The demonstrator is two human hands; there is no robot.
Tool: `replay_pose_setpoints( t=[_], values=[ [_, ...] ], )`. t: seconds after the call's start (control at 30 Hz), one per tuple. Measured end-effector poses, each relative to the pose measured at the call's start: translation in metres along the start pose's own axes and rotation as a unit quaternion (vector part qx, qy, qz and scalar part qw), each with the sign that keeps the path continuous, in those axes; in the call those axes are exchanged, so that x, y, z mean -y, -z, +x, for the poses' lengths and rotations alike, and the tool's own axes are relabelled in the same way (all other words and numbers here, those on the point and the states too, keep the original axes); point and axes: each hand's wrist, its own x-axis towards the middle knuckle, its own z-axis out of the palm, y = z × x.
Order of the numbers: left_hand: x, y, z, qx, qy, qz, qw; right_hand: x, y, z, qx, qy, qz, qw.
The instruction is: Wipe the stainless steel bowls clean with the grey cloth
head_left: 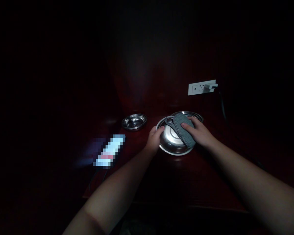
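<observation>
A shiny metal bowl (171,148) is tilted up above the dark red table, its round base ring showing. My left hand (155,138) grips its left rim, thumb on the metal and the other fingers hidden behind. In my right hand (198,130) is a grey-green cloth (183,130), folded and pressed against the right side of the bowl. The thumb lies on top of the cloth, and the fingers curl over its upper edge.
Behind the held bowl stands another metal dish (198,116), partly covered. A small metal bowl (134,122) sits to the left. A lit phone (110,151), blurred out, is nearer on the left with a cable. A wall socket (201,87) holds a white plug. The surroundings are very dark.
</observation>
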Motion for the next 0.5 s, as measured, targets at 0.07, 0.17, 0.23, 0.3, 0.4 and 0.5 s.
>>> replay_pose_setpoints(
  t=[0.07, 0.17, 0.23, 0.3, 0.4, 0.5],
  values=[
    [0.0001, 0.0000, 0.0000, 0.002, 0.000, 0.000, 1.000, -0.0001, 0.0002, -0.0001, 0.001, -0.002, 0.002, 1.000],
    [-0.0005, -0.0004, -0.0007, 0.004, 0.003, -0.005, 1.000, -0.0013, 0.0004, 0.0006, 0.003, -0.005, 0.006, 1.000],
    [-0.0010, -0.0009, -0.0013, 0.000, 0.003, -0.004, 1.000, -0.0024, 0.0004, 0.0013, 0.003, -0.006, 0.006, 1.000],
    [-0.0014, -0.0012, -0.0017, 0.000, 0.005, -0.004, 1.000, -0.0033, 0.0003, 0.0017, 0.002, -0.007, 0.002, 1.000],
    [-0.0019, -0.0014, -0.0020, 0.001, 0.005, -0.003, 1.000, -0.0037, 0.0003, 0.0017, 0.002, -0.007, 0.002, 1.000],
    [-0.0023, -0.0018, -0.0022, -0.003, 0.003, 0.003, 1.000, -0.0031, 0.0004, 0.0010, 0.004, -0.007, 0.004, 1.000]
  ],
)
